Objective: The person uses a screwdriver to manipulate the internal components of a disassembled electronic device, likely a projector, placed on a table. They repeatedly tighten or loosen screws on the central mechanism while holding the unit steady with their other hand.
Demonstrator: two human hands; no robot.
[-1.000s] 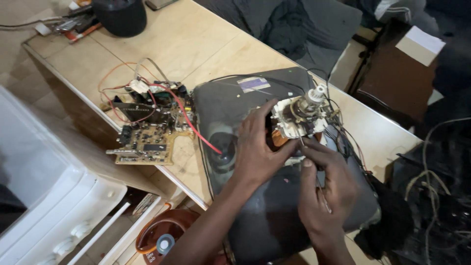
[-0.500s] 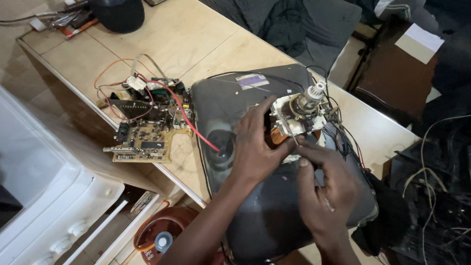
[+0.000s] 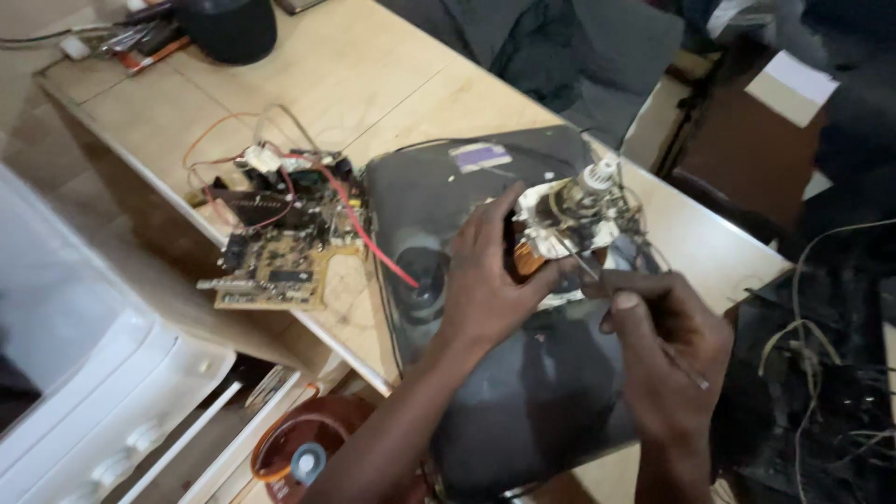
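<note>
Centre frame, the left hand (image 3: pixel 485 280) stays clasped on the picture tube's (image 3: pixel 523 411) copper yoke (image 3: pixel 560 229); the right hand (image 3: pixel 667 359) keeps pinching a thin metal probe (image 3: pixel 597 275), its tip barely shifted at the yoke.

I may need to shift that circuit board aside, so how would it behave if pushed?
The circuit board looks stiff and light, so it would probably slide. It overhangs the table edge, so it might tip off. The red wire to the picture tube would likely tug back.

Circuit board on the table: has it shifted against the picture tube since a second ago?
No. The circuit board sits just left of the picture tube, red wire between them as before; only the camera moved.
</note>
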